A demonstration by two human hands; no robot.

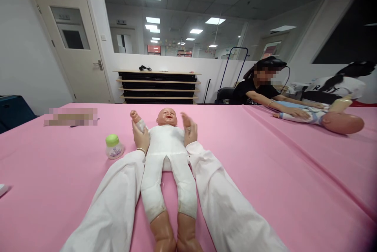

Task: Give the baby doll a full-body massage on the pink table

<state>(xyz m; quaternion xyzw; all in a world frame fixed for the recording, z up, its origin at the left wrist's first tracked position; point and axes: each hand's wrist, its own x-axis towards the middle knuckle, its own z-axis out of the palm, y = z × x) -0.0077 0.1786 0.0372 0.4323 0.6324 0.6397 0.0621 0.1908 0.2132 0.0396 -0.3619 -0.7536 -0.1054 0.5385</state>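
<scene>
A baby doll (167,142) with a white cloth body lies face up on the pink-covered table, its head away from me and its plastic feet towards me. My left hand (141,137) is wrapped around the doll's arm on the left, whose small fist points up. On the other side, my right hand (191,132) closes round the doll's other arm, with its forearm raised between my fingers and thumb; this area is slightly blurred. Left of the doll stands a small clear bottle with a green cap (114,147).
The pink table cover (250,173) has a raised fold along the right. A co-worker (259,83) leans over another baby doll (341,121) at the far right, and a second person sits behind. A blurred-out object (70,117) lies at the far left. Stacked boards (159,87) stand behind the table.
</scene>
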